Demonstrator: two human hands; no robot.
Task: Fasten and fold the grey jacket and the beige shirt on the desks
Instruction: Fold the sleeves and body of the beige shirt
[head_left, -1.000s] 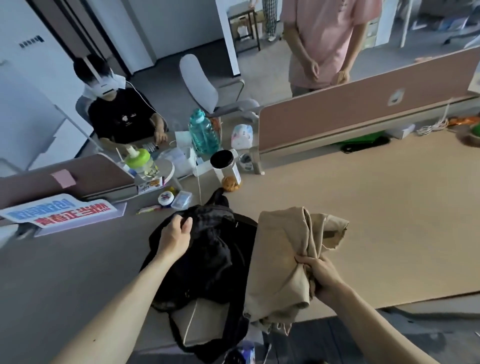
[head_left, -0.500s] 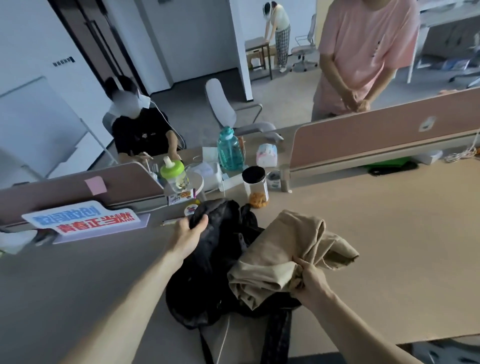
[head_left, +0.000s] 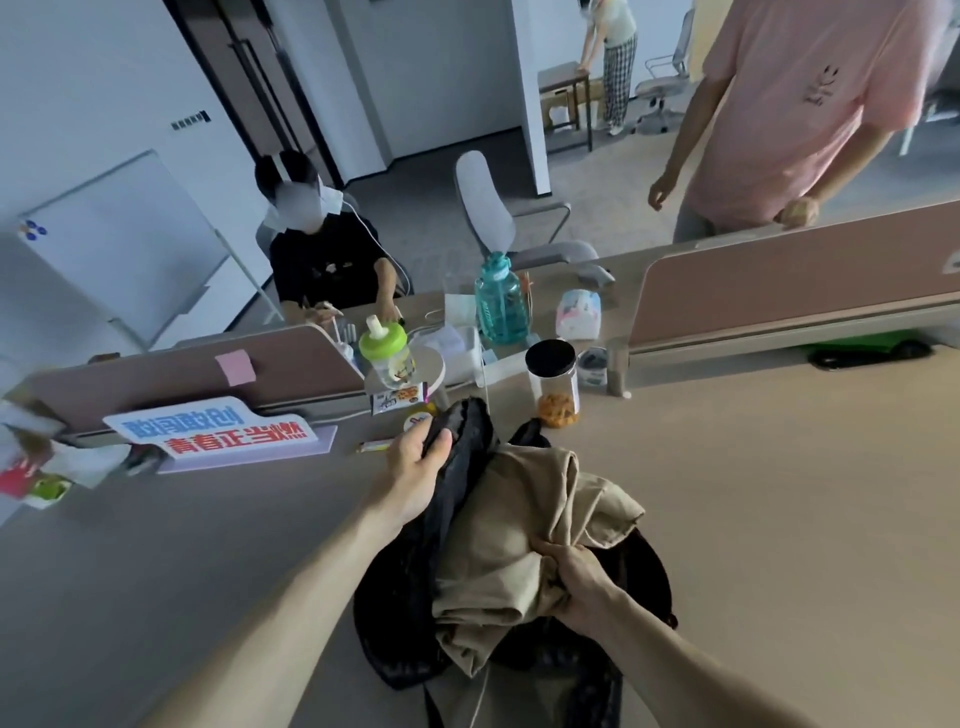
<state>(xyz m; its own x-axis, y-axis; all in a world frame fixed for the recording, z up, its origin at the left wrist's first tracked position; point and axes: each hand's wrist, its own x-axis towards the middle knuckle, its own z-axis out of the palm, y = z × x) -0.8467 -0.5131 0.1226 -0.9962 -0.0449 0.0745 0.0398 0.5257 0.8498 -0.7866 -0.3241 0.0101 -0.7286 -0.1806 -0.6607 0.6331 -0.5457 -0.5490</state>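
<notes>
My left hand (head_left: 418, 462) grips the grey jacket (head_left: 470, 434) at its far edge; right hand (head_left: 579, 579) clutches the bunched beige shirt (head_left: 514, 525) — both heaped on the counter (head_left: 779, 519), shirt atop jacket.

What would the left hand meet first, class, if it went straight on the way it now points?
The left hand grips the grey jacket. Beyond that fold, the line probably reaches the black-lidded jar first, though depth is hard to judge from this one view.

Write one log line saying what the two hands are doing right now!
left hand: grips grey jacket | right hand: grips beige shirt | shirt bunched atop jacket | folding: not started
</notes>
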